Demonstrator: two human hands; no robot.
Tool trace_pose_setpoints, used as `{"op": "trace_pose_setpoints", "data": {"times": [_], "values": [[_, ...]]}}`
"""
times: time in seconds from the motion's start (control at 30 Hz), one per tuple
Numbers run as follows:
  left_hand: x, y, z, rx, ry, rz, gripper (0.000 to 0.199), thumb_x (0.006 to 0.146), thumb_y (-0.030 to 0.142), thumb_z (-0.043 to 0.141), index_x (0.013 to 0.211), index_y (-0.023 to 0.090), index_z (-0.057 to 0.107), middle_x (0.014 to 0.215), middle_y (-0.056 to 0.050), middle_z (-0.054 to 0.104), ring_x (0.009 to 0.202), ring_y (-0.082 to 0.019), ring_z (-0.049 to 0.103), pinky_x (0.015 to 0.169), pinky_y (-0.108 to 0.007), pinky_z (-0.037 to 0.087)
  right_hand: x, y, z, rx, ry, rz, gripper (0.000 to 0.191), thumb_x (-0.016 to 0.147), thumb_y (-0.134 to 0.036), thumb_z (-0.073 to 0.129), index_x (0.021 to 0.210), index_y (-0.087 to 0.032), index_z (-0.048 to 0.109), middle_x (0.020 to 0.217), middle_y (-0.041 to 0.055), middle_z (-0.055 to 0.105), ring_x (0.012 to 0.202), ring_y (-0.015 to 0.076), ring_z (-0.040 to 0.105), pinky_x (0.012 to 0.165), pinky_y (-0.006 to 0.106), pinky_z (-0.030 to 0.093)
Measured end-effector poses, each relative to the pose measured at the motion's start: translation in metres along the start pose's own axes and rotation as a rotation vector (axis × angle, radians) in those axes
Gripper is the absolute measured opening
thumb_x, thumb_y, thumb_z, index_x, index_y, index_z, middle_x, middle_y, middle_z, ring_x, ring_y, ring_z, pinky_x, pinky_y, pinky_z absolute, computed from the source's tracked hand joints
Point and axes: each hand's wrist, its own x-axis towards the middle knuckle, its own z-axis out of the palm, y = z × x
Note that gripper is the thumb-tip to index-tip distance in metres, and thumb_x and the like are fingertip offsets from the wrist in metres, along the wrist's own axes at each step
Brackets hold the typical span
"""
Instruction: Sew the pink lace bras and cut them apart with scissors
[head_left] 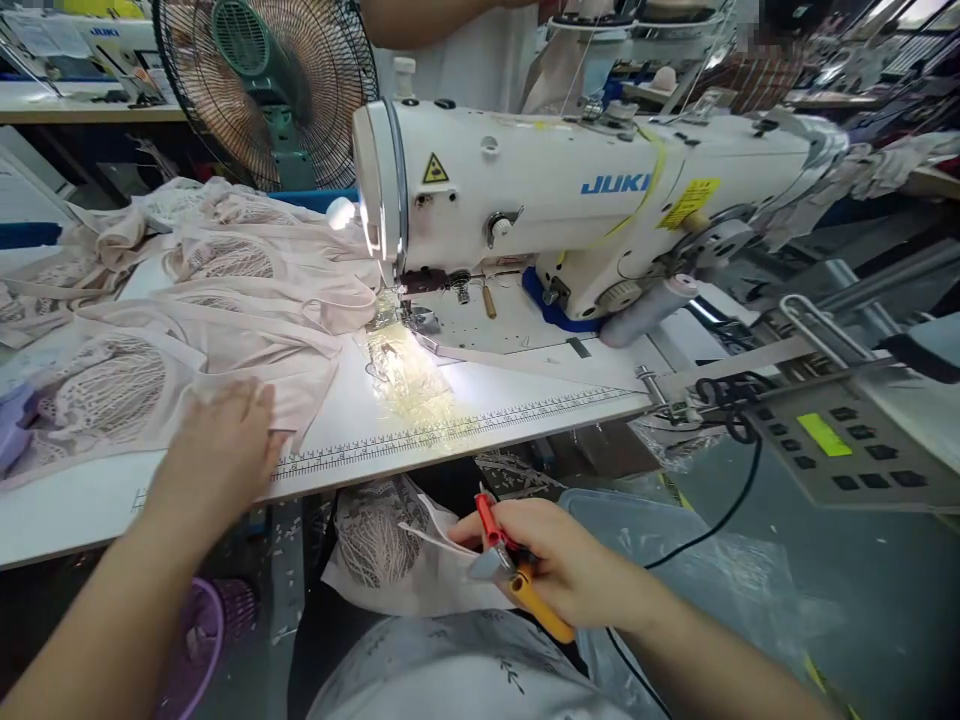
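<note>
My left hand (217, 450) lies with its fingers stretched over pale pink lace bras (112, 390) piled on the white sewing table, near its front edge. Below the table edge, my right hand (555, 550) is closed around scissors (514, 575) with red and yellow handles. Its thumb and forefinger are at the edge of another lace bra (382, 545), which hangs over my lap. The hand partly hides the scissors' handles and blades. A white JUKI sewing machine (525, 180) stands behind, its lamp shining on the needle area.
A ruler strip (450, 430) runs along the table's front edge. At the right are a control panel (847, 440) and a clear plastic bin (675, 530). A purple basket (202, 650) stands below left, a fan (262, 90) behind. Other people are beyond the machine.
</note>
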Motion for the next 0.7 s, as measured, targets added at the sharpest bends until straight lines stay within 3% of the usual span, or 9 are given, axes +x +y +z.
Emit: {"op": "trace_pose_setpoints", "data": {"times": [0.07, 0.13, 0.17, 0.23, 0.3, 0.37, 0.47, 0.6, 0.7], "values": [[-0.018, 0.032, -0.009, -0.329, 0.010, 0.203, 0.047, 0.092, 0.032, 0.038, 0.135, 0.015, 0.041, 0.133, -0.016, 0.053, 0.122, -0.029, 0.050, 0.101, -0.047, 0.042, 0.008, -0.005, 0.000, 0.045, -0.032, -0.040, 0.018, 0.081, -0.024, 0.053, 0.096, -0.017, 0.058, 0.089, 0.0079, 0.067, 0.078, 0.0163, 0.063, 0.067, 0.024, 0.049], [-0.029, 0.064, -0.012, -0.716, -0.193, 0.484, 0.055, 0.090, 0.040, 0.046, 0.140, 0.022, 0.033, 0.134, -0.012, 0.053, 0.119, -0.025, 0.053, 0.100, -0.038, 0.044, 0.017, -0.011, 0.000, 0.093, -0.031, -0.117, 0.014, 0.078, -0.021, 0.055, 0.092, -0.018, 0.057, 0.090, 0.0071, 0.068, 0.078, 0.0158, 0.063, 0.068, 0.024, 0.049], [-0.031, 0.076, -0.012, -0.857, -0.287, 0.541, 0.053, 0.088, 0.042, 0.049, 0.137, 0.022, 0.038, 0.128, -0.011, 0.057, 0.113, -0.024, 0.057, 0.096, -0.035, 0.047, 0.021, -0.014, 0.000, 0.116, -0.017, -0.161, 0.010, 0.077, -0.018, 0.055, 0.087, -0.019, 0.056, 0.090, 0.0065, 0.068, 0.077, 0.0151, 0.063, 0.067, 0.023, 0.049], [-0.032, 0.089, -0.010, -1.025, -0.443, 0.524, 0.036, 0.088, 0.041, 0.049, 0.116, 0.020, 0.056, 0.105, -0.009, 0.067, 0.092, -0.021, 0.064, 0.080, -0.030, 0.052, 0.029, -0.019, -0.001, 0.153, 0.013, -0.227, 0.008, 0.076, -0.013, 0.053, 0.078, -0.020, 0.050, 0.090, 0.0054, 0.068, 0.075, 0.0137, 0.063, 0.065, 0.022, 0.048], [-0.032, 0.087, -0.008, -1.074, -0.508, 0.357, 0.025, 0.090, 0.035, 0.044, 0.092, 0.019, 0.063, 0.081, -0.004, 0.068, 0.069, -0.015, 0.062, 0.061, -0.024, 0.050, 0.037, -0.018, -0.002, 0.116, 0.044, -0.209, 0.011, 0.076, -0.011, 0.051, 0.073, -0.020, 0.045, 0.086, 0.0048, 0.067, 0.071, 0.0128, 0.061, 0.060, 0.022, 0.045], [-0.031, 0.076, -0.005, -1.040, -0.418, 0.154, 0.022, 0.088, 0.034, 0.045, 0.088, 0.020, 0.062, 0.074, -0.001, 0.066, 0.061, -0.013, 0.060, 0.053, -0.022, 0.047, 0.047, -0.012, -0.002, -0.018, 0.115, -0.130, 0.013, 0.076, -0.012, 0.051, 0.071, -0.020, 0.042, 0.075, 0.0027, 0.062, 0.063, 0.0122, 0.055, 0.055, 0.022, 0.041], [-0.029, 0.060, 0.005, -0.782, -0.091, -0.054, 0.022, 0.086, 0.036, 0.048, 0.100, 0.022, 0.059, 0.086, -0.001, 0.067, 0.070, -0.016, 0.063, 0.058, -0.024, 0.049, 0.069, 0.002, -0.001, -0.264, 0.221, 0.043, 0.016, 0.072, -0.012, 0.052, 0.068, -0.021, 0.038, 0.066, -0.0005, 0.053, 0.056, 0.0116, 0.047, 0.049, 0.022, 0.034], [-0.023, 0.057, 0.025, -0.311, 0.115, 0.042, 0.029, 0.089, 0.028, 0.044, 0.116, 0.019, 0.050, 0.080, -0.003, 0.066, 0.070, -0.021, 0.062, 0.058, -0.030, 0.047, 0.096, 0.012, -0.002, -0.461, 0.159, 0.297, 0.023, 0.073, -0.012, 0.054, 0.065, -0.021, 0.035, 0.069, 0.0011, 0.056, 0.060, 0.0137, 0.052, 0.052, 0.023, 0.035], [-0.022, 0.060, 0.038, -0.151, 0.251, 0.096, 0.037, 0.090, 0.027, 0.045, 0.125, 0.013, 0.041, 0.081, -0.008, 0.064, 0.070, -0.023, 0.060, 0.058, -0.033, 0.046, 0.105, 0.013, -0.004, -0.529, 0.064, 0.402, 0.024, 0.076, -0.016, 0.057, 0.064, -0.020, 0.036, 0.069, 0.0019, 0.058, 0.064, 0.0156, 0.056, 0.054, 0.024, 0.036]]}}
